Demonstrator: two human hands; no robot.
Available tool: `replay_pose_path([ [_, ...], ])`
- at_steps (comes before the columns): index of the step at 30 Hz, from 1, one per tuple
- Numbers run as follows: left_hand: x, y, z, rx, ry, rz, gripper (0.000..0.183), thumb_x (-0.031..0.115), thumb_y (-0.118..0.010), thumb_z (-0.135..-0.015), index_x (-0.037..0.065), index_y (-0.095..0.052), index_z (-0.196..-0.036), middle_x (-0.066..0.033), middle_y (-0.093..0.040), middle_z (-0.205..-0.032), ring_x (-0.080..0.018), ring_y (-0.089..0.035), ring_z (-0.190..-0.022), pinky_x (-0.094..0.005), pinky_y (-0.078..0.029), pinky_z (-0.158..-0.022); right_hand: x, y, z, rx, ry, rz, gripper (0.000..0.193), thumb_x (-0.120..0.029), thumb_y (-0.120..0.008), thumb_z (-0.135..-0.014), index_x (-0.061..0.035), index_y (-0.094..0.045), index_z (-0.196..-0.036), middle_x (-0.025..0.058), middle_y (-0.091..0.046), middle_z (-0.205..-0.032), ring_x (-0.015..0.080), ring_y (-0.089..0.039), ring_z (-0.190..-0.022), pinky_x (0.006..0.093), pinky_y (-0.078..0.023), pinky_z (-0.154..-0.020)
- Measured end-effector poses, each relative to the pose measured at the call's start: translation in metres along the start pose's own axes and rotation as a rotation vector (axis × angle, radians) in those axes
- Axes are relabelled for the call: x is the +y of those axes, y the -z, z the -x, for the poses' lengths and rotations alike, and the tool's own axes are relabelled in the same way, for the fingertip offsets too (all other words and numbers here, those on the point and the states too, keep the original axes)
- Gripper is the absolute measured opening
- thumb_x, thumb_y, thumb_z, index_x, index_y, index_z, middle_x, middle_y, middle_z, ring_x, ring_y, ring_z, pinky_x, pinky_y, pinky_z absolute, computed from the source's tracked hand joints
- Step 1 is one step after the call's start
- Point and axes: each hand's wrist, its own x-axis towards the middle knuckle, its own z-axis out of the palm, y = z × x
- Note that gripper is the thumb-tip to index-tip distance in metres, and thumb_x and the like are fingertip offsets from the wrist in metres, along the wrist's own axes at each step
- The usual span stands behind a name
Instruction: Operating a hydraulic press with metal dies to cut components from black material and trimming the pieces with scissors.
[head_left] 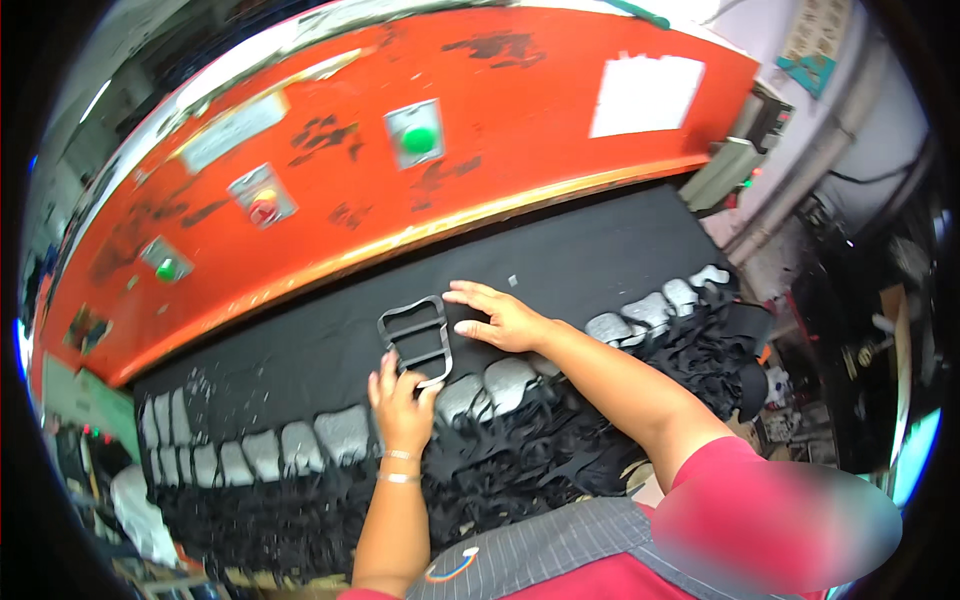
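Left hand [402,408] hides one corner of the grey frame [446,347]

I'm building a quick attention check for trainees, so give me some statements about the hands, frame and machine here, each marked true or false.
1. The right hand is beside the frame's right side. True.
2. The silvery bands are on the right wrist. False: the bands are on the left wrist.
3. A white sheet is on the orange panel. True.
4. All the silvery pieces lie right of the frame. False: many silvery pieces lie left of it.
5. The panel carries a red button. True.
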Motion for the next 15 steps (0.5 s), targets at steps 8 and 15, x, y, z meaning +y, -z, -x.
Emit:
replay_pose_path([
  [8, 0.000, -0.008, -0.012, -0.037, 0.065, -0.100, 0.022, 0.014, -0.073, -0.072, 0.006, -0.056, -0.081, -0.0284, -0.045, -0.138, -0.0362, -0.041, -0.131, -0.0503, -0.021, -0.112, 0.078, 0.255, 0.091, 0.552, -0.284, 0.024, 0.035, -0.022, -0.068, -0.086, -0.0035, -0.062, -0.115, 0.0092, -0.066, -0.104, 0.0166, -0.062, -0.094, 0.0304, -0.051, -0.082],
  [15, 0.092, 0.006, -0.041, -0.315, 0.229, -0.179, 0.038, 0.023, -0.072, -0.082, -0.004, -0.061, -0.107, -0.0304, -0.052, -0.125, -0.0441, -0.049, -0.117, -0.0456, -0.039, -0.099, 0.177, 0.495, 0.220, 1.167, -0.372, 0.087, 0.018, -0.016, -0.064, -0.087, -0.0010, -0.066, -0.096, 0.0057, -0.069, -0.080, 0.0113, -0.064, -0.068, 0.0281, -0.051, -0.065],
])
